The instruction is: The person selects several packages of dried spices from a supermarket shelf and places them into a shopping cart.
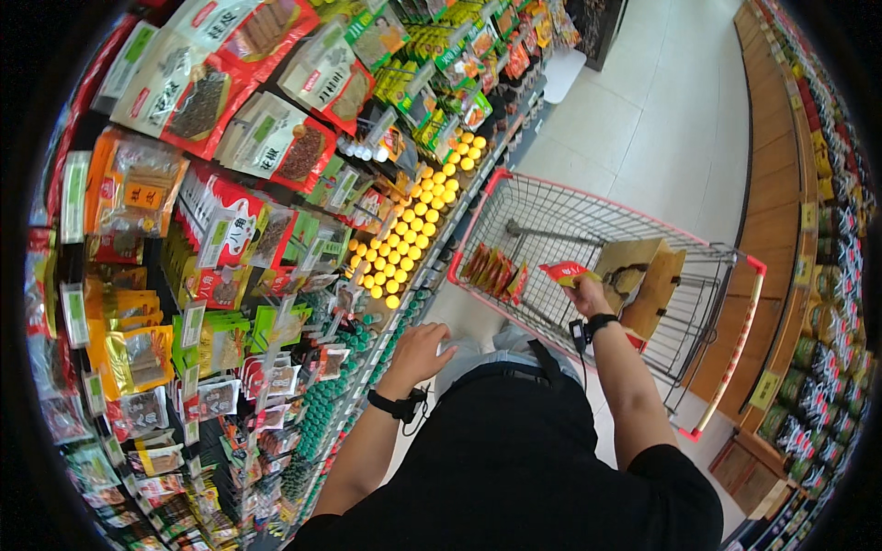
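My right hand (588,295) is over the wire shopping cart (606,206), its fingers closed on a red and yellow spice packet (563,270). Several similar red and green packets (493,270) stand in a row at the cart's left end, to the left of the held one. A brown cardboard box (630,265) with an opening lies in the cart beside my right wrist. Near the shelf's lower edge, my left hand (418,352) is held in the air with its fingers apart and nothing in them. Both wrists wear black straps with small devices and cables.
On the left, a tall rack holds hanging spice packets (220,231), with yellow-capped containers (403,251) and green-capped bottles (331,399) on shelves. To the right of the cart runs a wood-panelled shelf (751,275) of jars. A tiled aisle floor (620,124) stretches beyond the cart.
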Tool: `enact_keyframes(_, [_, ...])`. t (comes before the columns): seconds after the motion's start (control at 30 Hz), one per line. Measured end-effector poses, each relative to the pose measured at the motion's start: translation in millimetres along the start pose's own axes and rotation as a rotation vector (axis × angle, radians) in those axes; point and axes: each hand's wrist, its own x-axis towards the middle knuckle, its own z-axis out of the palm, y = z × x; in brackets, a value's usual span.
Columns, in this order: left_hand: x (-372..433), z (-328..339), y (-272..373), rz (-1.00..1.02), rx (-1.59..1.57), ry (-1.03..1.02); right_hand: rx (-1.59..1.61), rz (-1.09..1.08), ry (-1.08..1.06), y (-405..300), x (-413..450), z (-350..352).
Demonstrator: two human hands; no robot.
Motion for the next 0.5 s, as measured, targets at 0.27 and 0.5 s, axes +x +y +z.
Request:
enact_keyframes(0.27, [-15,13,2,-0.087,-0.048,-0.332,-0.716,-0.140,0.087,58,84,-43])
enact_keyframes(0.5, [1,28,9,-0.133,-0.088,-0.314,-0.743,-0.120,-0.139,74,142,-93])
